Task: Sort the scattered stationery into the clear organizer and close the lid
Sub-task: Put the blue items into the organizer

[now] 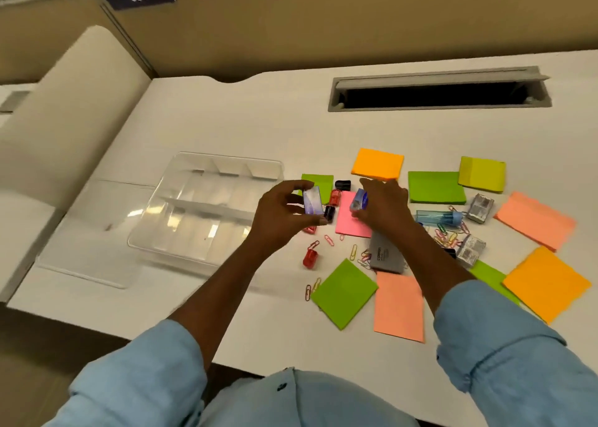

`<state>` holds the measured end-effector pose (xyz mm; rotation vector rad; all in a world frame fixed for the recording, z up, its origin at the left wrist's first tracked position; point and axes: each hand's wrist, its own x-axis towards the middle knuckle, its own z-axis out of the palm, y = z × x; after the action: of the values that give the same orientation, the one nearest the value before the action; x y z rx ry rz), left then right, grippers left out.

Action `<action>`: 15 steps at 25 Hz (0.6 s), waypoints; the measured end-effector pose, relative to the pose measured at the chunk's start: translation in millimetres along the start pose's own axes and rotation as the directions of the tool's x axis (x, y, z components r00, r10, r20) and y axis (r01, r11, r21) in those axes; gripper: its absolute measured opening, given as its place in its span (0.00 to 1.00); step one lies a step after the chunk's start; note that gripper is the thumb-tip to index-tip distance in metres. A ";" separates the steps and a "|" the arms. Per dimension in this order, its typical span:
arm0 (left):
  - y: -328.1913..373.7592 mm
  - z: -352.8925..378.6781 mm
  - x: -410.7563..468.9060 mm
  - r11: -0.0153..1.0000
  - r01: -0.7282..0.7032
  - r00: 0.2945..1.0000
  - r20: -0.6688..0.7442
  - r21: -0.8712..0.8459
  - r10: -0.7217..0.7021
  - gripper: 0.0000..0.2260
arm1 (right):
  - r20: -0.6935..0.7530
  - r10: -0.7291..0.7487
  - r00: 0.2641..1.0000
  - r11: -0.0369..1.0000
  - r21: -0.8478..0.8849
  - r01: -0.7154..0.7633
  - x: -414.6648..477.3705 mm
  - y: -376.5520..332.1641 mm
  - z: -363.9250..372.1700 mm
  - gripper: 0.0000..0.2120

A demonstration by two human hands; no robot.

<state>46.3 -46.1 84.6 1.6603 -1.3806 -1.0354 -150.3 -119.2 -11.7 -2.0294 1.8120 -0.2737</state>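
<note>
The clear organizer (207, 206) lies open on the white desk at the left, its compartments bare and its lid (87, 232) folded out to the left. My left hand (284, 216) holds a small purple-white box (312, 200) just right of the organizer. My right hand (385, 206) grips a small blue box (359, 200) above a pink sticky pad (351, 216). Sticky pads in green (344, 292), salmon (399, 307) and orange (378, 163), binder clips (311, 258), loose paper clips (448, 237) and staple boxes (482, 206) lie scattered to the right.
A grey cable slot (437, 91) opens in the desk at the back right. A tan partition wall (323, 22) stands behind the desk. A grey box (386, 255) and a blue tube (440, 217) lie under my right forearm. The desk's front edge runs just below the pads.
</note>
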 end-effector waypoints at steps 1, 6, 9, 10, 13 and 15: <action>-1.3 -4.2 -0.3 1.000 0.008 1.000 -0.011 0.006 -0.008 0.29 | 0.003 0.003 1.000 1.000 -0.005 -0.003 -2.2 2.4 1.4 0.34; -10.6 -50.1 3.0 0.997 0.068 0.993 -0.091 -0.047 -0.072 0.27 | -0.039 0.059 0.997 0.998 -0.025 -0.060 -8.9 -2.6 5.3 0.29; -20.4 -94.2 10.5 0.996 0.048 0.983 -0.174 -0.071 -0.060 0.26 | -0.160 0.134 0.978 0.990 -0.017 -0.138 -10.7 -18.2 -1.9 0.29; -24.9 -111.7 14.3 0.997 0.037 0.979 -0.199 -0.065 -0.050 0.26 | -0.206 0.150 0.967 0.988 0.005 -0.152 -11.1 -28.5 -6.1 0.29; -41.4 -158.4 29.2 0.997 -0.019 0.972 -0.231 0.074 0.036 0.26 | -0.291 0.112 0.950 0.994 0.033 -0.107 -9.3 -70.9 -17.1 0.30; -53.5 -183.5 41.4 0.955 -0.101 0.968 -0.196 0.279 0.159 0.26 | -0.252 0.029 0.967 0.997 0.077 -0.009 -6.0 -110.9 -19.4 0.30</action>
<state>239.0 -71.4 106.2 1.7858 -1.5098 -0.5921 -58.8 -108.2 53.2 -1.9983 1.9353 -0.6110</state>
